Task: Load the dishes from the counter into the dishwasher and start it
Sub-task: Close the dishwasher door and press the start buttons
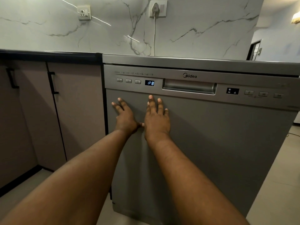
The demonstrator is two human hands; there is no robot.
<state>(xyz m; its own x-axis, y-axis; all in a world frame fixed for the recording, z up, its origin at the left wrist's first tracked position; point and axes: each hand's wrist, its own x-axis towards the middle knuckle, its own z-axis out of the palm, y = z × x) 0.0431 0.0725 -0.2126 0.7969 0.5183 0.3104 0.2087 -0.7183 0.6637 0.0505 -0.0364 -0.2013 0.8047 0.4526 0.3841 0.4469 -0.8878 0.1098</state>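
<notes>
I am pressing my left hand (125, 118) and right hand (156, 118), fingers (151, 103) straight and holding nothing, flat against the closed grey stainless-steel dishwasher door (211, 135), its display (149, 83) showing P8.

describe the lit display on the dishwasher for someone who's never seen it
On the grey Midea dishwasher, look along the control strip at its top. The display sits between three small buttons on its left and the recessed handle on its right. It reads P8 in blue-white; the other dark panel, right of the handle, shows only icons.
</notes>
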